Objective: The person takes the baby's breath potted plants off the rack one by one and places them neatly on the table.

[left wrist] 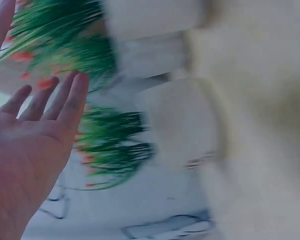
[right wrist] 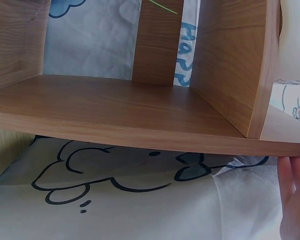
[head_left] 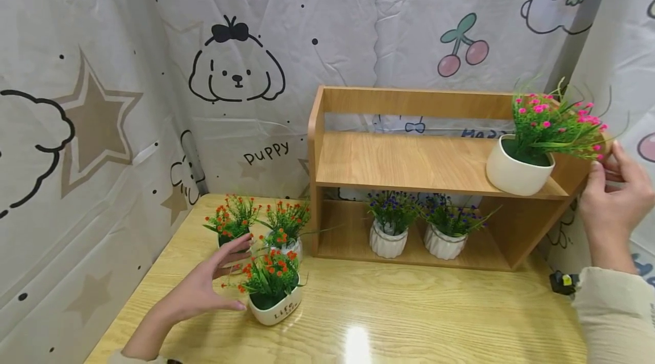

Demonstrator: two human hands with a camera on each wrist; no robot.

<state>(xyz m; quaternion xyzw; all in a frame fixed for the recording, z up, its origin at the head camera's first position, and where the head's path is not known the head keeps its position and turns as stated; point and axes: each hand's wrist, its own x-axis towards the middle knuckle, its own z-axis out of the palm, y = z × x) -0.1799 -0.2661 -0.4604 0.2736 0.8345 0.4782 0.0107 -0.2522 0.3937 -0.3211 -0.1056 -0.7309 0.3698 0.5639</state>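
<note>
My left hand (head_left: 204, 290) is spread with its thumb apart, beside a cream oval pot (head_left: 276, 310) of orange flowers marked "Life". In the left wrist view that pot (left wrist: 182, 125) lies beyond the fingers (left wrist: 72, 100), and the palm holds nothing. At the right end of a wooden two-tier shelf (head_left: 399, 159) is my right hand (head_left: 616, 193), its fingertips at the outer side panel. The right wrist view has its fingers (right wrist: 286, 182) fairly straight against that panel (right wrist: 140, 142); the thumb is out of sight there. Close by, a white pot (head_left: 519, 173) of pink flowers stands on the upper tier.
Two white ribbed pots of purple flowers, one left (head_left: 389, 239) and one right (head_left: 445, 243), stand on the lower tier. Behind the front pot are two more orange-flowered plants (head_left: 232, 216). A small black object (head_left: 563, 283) lies right of the shelf. Printed curtains (head_left: 307, 68) enclose the table (head_left: 435, 318).
</note>
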